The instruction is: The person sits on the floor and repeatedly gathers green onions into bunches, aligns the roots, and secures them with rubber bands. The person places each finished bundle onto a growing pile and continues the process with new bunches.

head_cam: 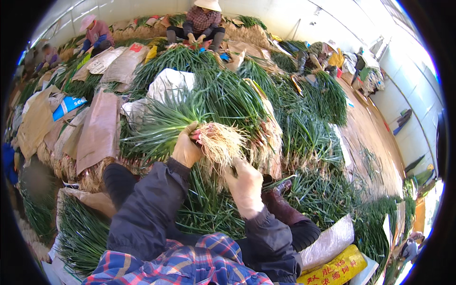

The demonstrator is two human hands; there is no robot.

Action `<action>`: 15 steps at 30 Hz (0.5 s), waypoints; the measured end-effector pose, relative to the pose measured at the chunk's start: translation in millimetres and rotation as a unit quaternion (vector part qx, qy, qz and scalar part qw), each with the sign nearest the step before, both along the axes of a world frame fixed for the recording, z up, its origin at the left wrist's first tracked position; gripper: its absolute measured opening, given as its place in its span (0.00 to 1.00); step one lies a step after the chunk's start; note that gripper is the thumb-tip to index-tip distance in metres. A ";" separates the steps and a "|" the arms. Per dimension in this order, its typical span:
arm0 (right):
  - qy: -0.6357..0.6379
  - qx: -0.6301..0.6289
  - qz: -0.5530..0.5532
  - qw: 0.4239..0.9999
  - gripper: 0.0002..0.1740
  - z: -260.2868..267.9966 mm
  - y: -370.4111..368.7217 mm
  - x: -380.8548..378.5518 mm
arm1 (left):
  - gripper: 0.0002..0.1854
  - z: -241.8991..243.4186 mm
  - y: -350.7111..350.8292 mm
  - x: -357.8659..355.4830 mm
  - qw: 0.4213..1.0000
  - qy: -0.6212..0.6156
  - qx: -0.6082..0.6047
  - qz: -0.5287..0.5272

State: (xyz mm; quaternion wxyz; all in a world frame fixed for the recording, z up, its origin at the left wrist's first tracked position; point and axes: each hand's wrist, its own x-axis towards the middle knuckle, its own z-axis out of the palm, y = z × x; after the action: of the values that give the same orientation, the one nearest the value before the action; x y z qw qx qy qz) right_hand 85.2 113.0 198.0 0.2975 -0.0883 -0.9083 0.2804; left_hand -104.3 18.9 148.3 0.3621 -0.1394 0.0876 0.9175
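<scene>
My left hand (187, 146), in a pale tan glove, is closed around a bunch of scallion-like plants (167, 124). Their long green leaves fan out to the left, and their reddish bulb ends show past my fingers. A thick tuft of pale stringy roots (222, 140) points right. At the lower tips of these roots is my right hand (245, 181), also gloved, with its fingers curled; whether it pinches any roots is hidden. Between and below my forearms lie loose green leaves (210, 210).
Bundled plants (228, 96) are heaped ahead, with woven sacks (98, 131) among them. A yellow printed sack (335, 267) lies at lower right. Several people sit working farther off, one person (203, 21) directly ahead. Bare ground (374, 142) runs along the right wall.
</scene>
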 end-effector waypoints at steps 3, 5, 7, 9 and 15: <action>-0.014 -0.148 0.043 0.988 0.08 4.8 12.0 22.1 | 0.12 1.5 -15.6 -3.6 0.999 0.035 0.018 -0.020; -0.110 -0.307 0.048 0.944 0.09 4.3 25.8 43.6 | 0.16 3.9 -22.3 -6.9 0.998 0.067 -0.015 -0.008; -0.255 -0.128 0.042 0.958 0.14 -0.6 36.0 54.9 | 0.17 6.1 -25.1 -8.9 0.998 0.057 0.014 -0.005; -0.275 0.067 0.016 0.959 0.28 -9.1 40.4 51.1 | 0.12 7.4 -21.9 -9.5 0.999 0.033 -0.003 0.026; -0.049 -0.448 0.232 0.862 0.24 -14.7 34.4 -26.7 | 0.11 19.1 -45.3 14.9 0.991 0.086 0.091 -0.043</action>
State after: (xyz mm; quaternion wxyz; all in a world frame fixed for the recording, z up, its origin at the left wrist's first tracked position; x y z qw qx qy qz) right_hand 58.5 147.4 183.3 0.1070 -0.0127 -0.6924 0.7134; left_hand -89.4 -26.4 167.4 0.4034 -0.0228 0.0404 0.9138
